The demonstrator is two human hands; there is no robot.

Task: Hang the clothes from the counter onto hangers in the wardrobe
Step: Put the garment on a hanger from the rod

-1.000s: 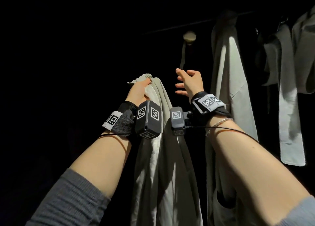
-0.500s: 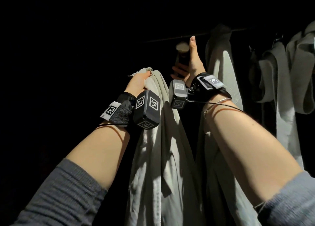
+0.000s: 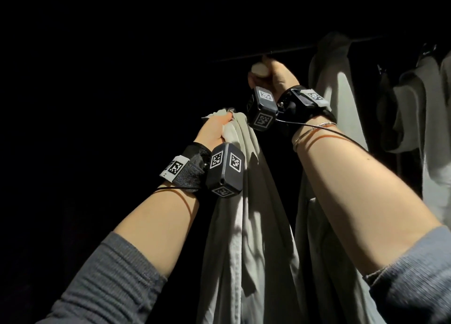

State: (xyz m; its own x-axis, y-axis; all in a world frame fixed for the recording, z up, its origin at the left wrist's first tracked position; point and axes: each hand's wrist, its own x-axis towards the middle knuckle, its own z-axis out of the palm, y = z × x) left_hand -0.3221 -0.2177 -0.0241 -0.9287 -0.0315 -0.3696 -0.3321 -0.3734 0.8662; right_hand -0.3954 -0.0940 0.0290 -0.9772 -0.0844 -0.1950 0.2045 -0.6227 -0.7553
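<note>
My left hand (image 3: pixel 216 130) grips the bunched top of a pale grey-beige garment (image 3: pixel 246 226), which hangs straight down in front of me. Higher up, my right hand (image 3: pixel 274 76) is curled round the pale top of a hanger (image 3: pixel 260 69) just under the dark wardrobe rail (image 3: pixel 292 49). The rest of the hanger is hidden by the hand and the dark. Both wrists wear black bands with tag-marked boxes.
To the right, a light garment (image 3: pixel 341 84) hangs from the rail, and further right more pale clothes (image 3: pixel 429 109) hang. The wardrobe's left side and back are black, with nothing discernible.
My right hand rose from beside the garment up to the rail and closed round the hanger's top. My left hand kept its hold on the garment.
</note>
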